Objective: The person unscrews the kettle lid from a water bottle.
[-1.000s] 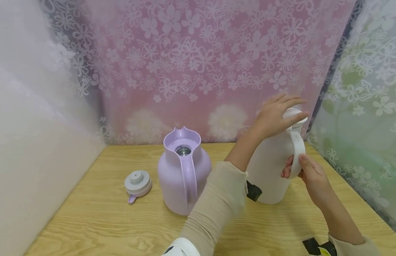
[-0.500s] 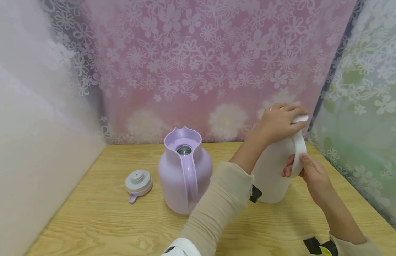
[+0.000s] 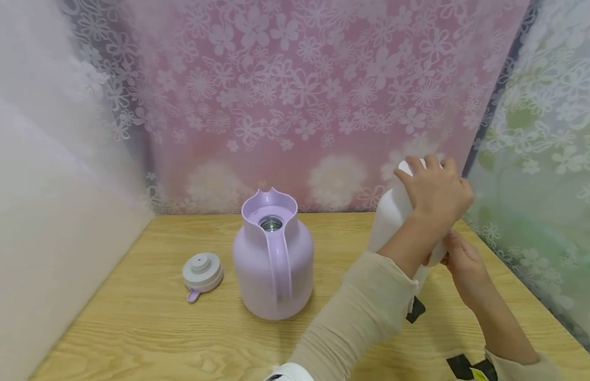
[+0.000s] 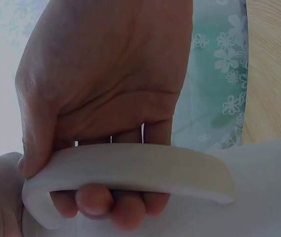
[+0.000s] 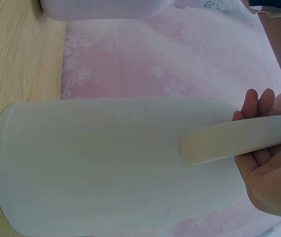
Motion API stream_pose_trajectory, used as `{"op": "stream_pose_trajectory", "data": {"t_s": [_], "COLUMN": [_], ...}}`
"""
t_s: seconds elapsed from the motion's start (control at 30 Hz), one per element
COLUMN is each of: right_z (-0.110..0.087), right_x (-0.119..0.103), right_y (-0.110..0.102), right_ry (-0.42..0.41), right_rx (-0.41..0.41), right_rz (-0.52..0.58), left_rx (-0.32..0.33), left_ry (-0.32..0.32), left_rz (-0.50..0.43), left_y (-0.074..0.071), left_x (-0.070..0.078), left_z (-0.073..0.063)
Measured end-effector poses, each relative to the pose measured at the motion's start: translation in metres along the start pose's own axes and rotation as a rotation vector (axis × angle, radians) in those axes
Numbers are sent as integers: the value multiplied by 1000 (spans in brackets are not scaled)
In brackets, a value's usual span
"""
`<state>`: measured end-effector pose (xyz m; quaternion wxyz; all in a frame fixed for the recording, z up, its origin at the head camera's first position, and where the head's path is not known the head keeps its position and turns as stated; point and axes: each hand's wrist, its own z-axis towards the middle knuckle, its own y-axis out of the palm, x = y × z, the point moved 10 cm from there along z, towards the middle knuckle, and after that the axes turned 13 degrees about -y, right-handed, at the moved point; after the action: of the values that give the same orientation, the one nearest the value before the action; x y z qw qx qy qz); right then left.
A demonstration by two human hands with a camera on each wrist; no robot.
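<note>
My left hand (image 3: 435,193) is curled over the white lid (image 3: 405,168) on top of a tall white vacuum jug (image 3: 387,217). The jug stands upright on the table at the right. My right hand (image 3: 468,270) grips the jug's handle (image 5: 239,140), with its fingers passing through the loop. In the left wrist view that same right hand (image 4: 111,74) wraps the handle (image 4: 130,168), thumb towards the top end. A bit of the left hand (image 4: 2,192) shows beside it. My left forearm hides part of the jug and handle in the head view.
A lilac vacuum jug (image 3: 273,259) stands open at mid-table, its handle facing me. To its left lies its grey-and-lilac stopper lid (image 3: 202,272). The wooden table (image 3: 147,323) meets a pink floral backdrop (image 3: 275,106), with walls on both sides.
My left hand came down from above the lid with spread fingers, then turned clockwise, its fingers now curled over the lid. Its forearm swung right. The right hand kept hold of the handle.
</note>
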<state>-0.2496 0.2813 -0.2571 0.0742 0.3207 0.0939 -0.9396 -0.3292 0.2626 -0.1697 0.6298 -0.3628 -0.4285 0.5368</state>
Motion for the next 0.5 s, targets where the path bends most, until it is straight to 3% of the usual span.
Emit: {"op": "stream_pose_trajectory", "data": {"t_s": [0.13, 0.33, 0.43, 0.5], "right_z": [2, 1, 0, 0], "right_x": [0, 1, 0, -1], "right_y": [2, 3, 3, 3], "right_ry": [8, 38, 40, 36], "right_rx": [-6, -14, -13, -14], "right_rz": [-28, -47, -14, 15], "left_rx": [-11, -98, -87, -63], "left_ry": [-10, 32, 128, 249], "left_rz": [-22, -28, -59, -88], "left_y": [-1, 4, 0, -3], "left_x": [-2, -8, -12, -12], "left_z": [4, 10, 16, 19]}}
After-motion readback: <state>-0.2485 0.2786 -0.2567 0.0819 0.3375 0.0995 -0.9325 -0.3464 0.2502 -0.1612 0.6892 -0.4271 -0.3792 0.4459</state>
